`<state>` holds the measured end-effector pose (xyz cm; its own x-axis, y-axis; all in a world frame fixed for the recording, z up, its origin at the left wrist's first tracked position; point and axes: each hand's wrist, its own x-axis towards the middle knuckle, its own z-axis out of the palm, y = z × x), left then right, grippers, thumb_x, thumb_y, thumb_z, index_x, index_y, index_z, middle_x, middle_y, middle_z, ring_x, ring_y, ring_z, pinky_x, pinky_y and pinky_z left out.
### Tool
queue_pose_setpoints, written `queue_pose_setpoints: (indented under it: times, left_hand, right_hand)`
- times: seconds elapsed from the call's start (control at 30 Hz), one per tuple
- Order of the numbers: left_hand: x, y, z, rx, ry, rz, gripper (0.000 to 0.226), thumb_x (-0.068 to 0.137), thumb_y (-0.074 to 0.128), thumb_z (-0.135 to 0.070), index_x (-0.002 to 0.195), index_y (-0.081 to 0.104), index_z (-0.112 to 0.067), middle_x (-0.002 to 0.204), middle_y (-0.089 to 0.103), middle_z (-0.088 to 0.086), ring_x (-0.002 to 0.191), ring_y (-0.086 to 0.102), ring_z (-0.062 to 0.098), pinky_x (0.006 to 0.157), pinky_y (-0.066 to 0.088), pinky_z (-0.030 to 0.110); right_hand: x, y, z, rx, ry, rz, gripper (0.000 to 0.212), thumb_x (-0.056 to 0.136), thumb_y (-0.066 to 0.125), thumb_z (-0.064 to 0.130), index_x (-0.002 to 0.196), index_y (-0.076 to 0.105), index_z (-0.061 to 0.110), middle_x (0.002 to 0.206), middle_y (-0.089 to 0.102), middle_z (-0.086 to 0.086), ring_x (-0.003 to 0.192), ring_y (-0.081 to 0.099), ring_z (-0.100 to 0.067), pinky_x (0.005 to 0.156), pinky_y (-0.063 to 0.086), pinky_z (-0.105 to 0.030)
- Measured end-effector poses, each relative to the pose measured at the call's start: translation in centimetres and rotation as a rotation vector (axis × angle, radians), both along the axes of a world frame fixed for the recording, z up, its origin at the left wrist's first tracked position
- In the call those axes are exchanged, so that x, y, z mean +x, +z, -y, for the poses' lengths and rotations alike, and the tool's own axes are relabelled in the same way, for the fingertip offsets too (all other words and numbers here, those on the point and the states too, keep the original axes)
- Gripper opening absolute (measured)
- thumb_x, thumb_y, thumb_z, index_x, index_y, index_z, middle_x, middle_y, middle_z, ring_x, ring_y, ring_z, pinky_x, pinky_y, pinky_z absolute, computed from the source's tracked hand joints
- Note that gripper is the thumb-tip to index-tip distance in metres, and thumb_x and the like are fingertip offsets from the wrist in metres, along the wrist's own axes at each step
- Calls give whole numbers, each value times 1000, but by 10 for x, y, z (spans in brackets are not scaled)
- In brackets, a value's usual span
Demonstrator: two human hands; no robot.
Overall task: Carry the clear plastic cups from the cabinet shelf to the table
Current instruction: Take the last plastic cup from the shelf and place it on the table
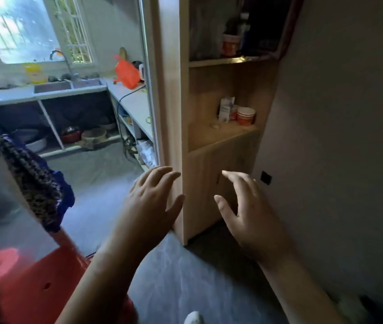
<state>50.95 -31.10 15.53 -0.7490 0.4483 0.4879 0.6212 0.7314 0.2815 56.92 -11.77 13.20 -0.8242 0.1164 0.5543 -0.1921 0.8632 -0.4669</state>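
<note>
Flanking cabinet (174,113) edge, empty hands

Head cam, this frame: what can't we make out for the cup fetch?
- Clear cups: none identifiable; head view shows the upper shelf dark and blurred, with only vague bottles and a red-and-white tub.
- Lower shelf: a carton and red paper cups, print too small to read.
- Table: not clearly identifiable; a glassy surface at the left edge is cut off and blurred.
- Left hand and right hand: open, empty.
</note>
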Motion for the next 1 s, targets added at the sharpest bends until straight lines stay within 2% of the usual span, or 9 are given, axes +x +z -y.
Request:
queue_pose_setpoints:
  times: [0.07,0.2,0.33,0.47,0.6,0.73,0.8,0.87,1.0]
  left_hand:
    - [-36,0,-30,7,-38,-9,40,85,57,-33,121,55,-15,126,57,4,121,48,24,99,40,40]
    - [-113,6,-78,1,-58,-27,42,83,61,-31,122,56,-15,125,57,5,119,50,24,99,39,37]
    - [-177,7,-115,4,-72,-44,42,83,60,-33,121,55,-17,125,58,4,118,50,23,98,40,36]
    - [-228,-11,-162,-3,-93,23,43,85,61,-33,124,53,-17,129,55,5,123,46,23,103,38,39]
    - [-267,-27,-202,-40,-82,76,44,86,59,-33,126,51,-16,133,52,5,127,43,24,105,33,37]
    - [-313,-40,-235,-58,13,89,45,85,62,-30,124,54,-10,126,57,12,121,48,31,101,38,43]
    - [-331,-44,-253,-56,72,85,44,82,66,-26,120,57,-6,119,61,16,112,54,35,95,43,45]
    - [-348,-46,-272,-36,113,120,44,81,67,-26,120,56,-7,118,61,15,109,56,35,91,46,45]
    - [-378,-53,-314,-21,155,163,47,87,59,-26,128,49,-7,132,52,14,121,48,31,99,37,39]
  right_hand:
    - [-33,-2,-24,2,-43,24,43,92,53,33,130,48,14,127,53,-1,119,47,-13,101,29,-15]
    - [-111,5,-65,0,-63,94,47,91,51,38,133,43,20,132,50,2,124,43,-11,101,35,-22]
    - [-176,12,-101,27,-82,80,47,90,51,38,134,43,22,134,49,4,125,41,-9,99,30,-19]
    - [-217,-5,-140,5,-91,121,49,90,50,39,135,42,23,137,45,6,124,34,2,97,22,-8]
    - [-253,-25,-190,-7,-107,201,52,88,51,42,137,39,26,139,44,6,127,36,-3,99,27,-18]
    - [-316,-34,-237,-24,-32,228,49,88,53,43,133,39,31,135,44,12,120,35,4,94,30,-13]
    - [-349,-37,-259,21,52,240,49,89,55,39,134,41,24,135,47,7,123,40,-4,99,38,-22]
    - [-381,-38,-282,38,129,259,52,88,57,36,135,41,18,135,48,2,126,41,-11,102,39,-29]
    - [-444,-44,-330,100,212,298,52,88,58,33,134,42,14,135,49,-2,126,42,-16,102,34,-27]
